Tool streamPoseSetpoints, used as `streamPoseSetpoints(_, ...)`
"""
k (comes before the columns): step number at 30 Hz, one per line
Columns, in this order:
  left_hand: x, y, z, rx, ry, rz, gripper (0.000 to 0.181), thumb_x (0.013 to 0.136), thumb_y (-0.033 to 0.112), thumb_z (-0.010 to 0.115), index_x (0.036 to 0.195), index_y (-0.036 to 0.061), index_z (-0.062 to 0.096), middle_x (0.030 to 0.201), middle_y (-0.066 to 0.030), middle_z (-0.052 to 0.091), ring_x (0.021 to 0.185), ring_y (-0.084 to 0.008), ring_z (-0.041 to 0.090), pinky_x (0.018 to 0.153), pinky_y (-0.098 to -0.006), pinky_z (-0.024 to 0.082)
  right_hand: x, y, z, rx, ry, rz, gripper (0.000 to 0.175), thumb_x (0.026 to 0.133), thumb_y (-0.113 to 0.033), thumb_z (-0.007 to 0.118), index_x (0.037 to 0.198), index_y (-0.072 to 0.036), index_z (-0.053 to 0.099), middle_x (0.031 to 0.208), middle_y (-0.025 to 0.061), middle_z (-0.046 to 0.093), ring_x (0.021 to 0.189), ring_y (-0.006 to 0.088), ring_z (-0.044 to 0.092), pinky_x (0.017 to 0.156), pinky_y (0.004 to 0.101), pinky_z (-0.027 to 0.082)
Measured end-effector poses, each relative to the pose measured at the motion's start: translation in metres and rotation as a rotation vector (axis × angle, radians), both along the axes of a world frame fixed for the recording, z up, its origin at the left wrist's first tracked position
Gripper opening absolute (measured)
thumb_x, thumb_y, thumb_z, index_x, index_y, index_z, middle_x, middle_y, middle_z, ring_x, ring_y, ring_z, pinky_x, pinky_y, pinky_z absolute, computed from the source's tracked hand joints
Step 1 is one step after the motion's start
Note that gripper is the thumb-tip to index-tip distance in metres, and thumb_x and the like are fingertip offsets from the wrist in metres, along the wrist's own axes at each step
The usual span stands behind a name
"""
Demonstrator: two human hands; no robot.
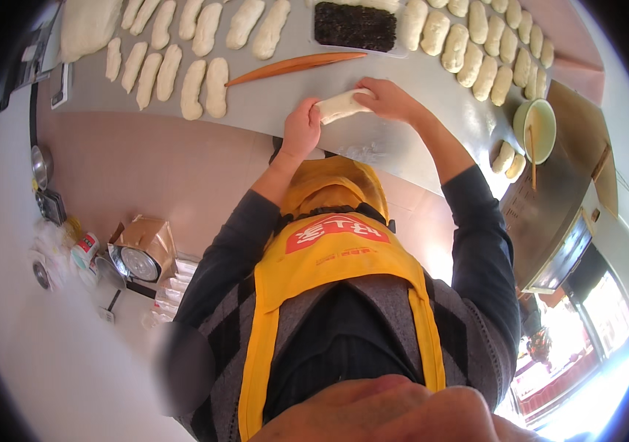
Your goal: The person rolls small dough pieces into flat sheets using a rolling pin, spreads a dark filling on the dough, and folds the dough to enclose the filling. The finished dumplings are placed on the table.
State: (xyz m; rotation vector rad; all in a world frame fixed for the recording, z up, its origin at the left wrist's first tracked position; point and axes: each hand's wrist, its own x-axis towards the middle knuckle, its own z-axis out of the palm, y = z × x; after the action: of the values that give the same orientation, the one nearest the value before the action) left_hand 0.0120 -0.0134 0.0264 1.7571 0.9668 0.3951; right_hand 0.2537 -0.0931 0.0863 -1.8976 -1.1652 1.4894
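My left hand (302, 128) grips the left end of a pale piece of dough (343, 106), and my right hand (385, 98) grips its right end. The dough is held between them over the front part of the metal worktop (270, 110). Just beyond lies a tapered wooden rolling pin (295, 66), slanting from left to right. Several dough rolls (217, 88) lie in rows to the left, and more dough rolls (455, 48) stand in rows to the right. A clear tray of dark filling (355, 26) sits behind the rolling pin.
A large dough slab (89, 27) lies at the far left. At the right are a pale green bowl (520, 124) with a wooden stick (532, 157) in it and two dough pieces (503, 158). An open carton (168, 243) stands low on the left.
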Motion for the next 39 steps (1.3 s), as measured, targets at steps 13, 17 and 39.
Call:
streamPoseSetpoints(13, 0.11, -0.03, 0.007, -0.069, 0.21, -0.545, 0.041, 0.099, 0.033, 0.071, 0.123, -0.0005, 0.069, 0.101, -0.0207, 0.077, 0.092, -0.0369, 0.075, 0.083, -0.0422, 0.058, 0.047, -0.175, -0.038, -0.198, 0.206, -0.734, 0.032, 0.107, -0.03, 0.056, 0.11, -0.001, 0.071, 0.086, 0.0052, 0.069, 0.076, 0.0133, 0.063, 0.07, 0.0309, 0.054)
streamPoseSetpoints(17, 0.099, -0.028, 0.016, -0.054, 0.169, -0.572, 0.044, 0.096, 0.031, 0.076, 0.127, 0.0011, 0.068, 0.105, -0.0221, 0.077, 0.095, -0.0385, 0.074, 0.085, -0.0444, 0.058, 0.024, -0.177, -0.045, -0.052, 0.07, -0.822, 0.027, 0.105, -0.021, 0.063, 0.125, -0.002, 0.068, 0.091, 0.0043, 0.071, 0.074, 0.0116, 0.062, 0.07, 0.0278, 0.053)
streamPoseSetpoints(39, 0.096, -0.03, 0.022, 0.616, 0.03, -0.481, 0.028, 0.088, 0.011, 0.078, 0.115, 0.0083, 0.072, 0.107, -0.0088, 0.071, 0.1, -0.0333, 0.067, 0.087, -0.0429, 0.055, 0.031, -0.177, -0.037, 0.202, -0.359, -0.6, 0.032, 0.093, -0.011, 0.068, 0.125, -0.01, 0.073, 0.118, 0.0119, 0.073, 0.102, 0.0316, 0.07, 0.09, 0.0407, 0.057)
